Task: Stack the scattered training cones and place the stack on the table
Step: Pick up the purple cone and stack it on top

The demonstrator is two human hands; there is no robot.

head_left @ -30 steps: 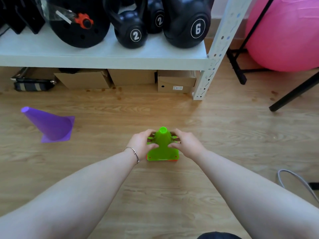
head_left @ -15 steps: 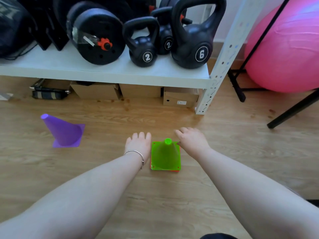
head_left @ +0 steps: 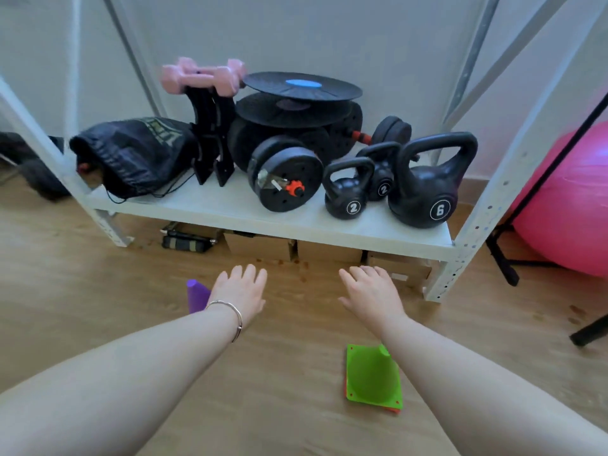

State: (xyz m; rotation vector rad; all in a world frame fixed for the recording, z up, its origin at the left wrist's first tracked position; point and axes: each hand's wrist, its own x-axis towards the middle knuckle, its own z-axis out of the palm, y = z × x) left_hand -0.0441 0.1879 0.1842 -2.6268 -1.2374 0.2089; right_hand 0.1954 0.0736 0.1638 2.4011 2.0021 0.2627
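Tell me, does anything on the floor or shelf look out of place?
The purple cone stands apart on the floor beside the left hand, not yet on the green cone stack. The pink dumbbells perch high on a black stand.

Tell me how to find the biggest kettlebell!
Look at the white shelf against the wall. At its right end stand three black kettlebells; the biggest kettlebell is rightmost, by the post. It alone is marked 6, the others 2.

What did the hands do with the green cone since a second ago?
Both hands let go of the green cone and lifted away; now the left hand and right hand are open and empty. The view tilted up. The green cone stayed on the floor, on an orange one; the purple cone stayed put.
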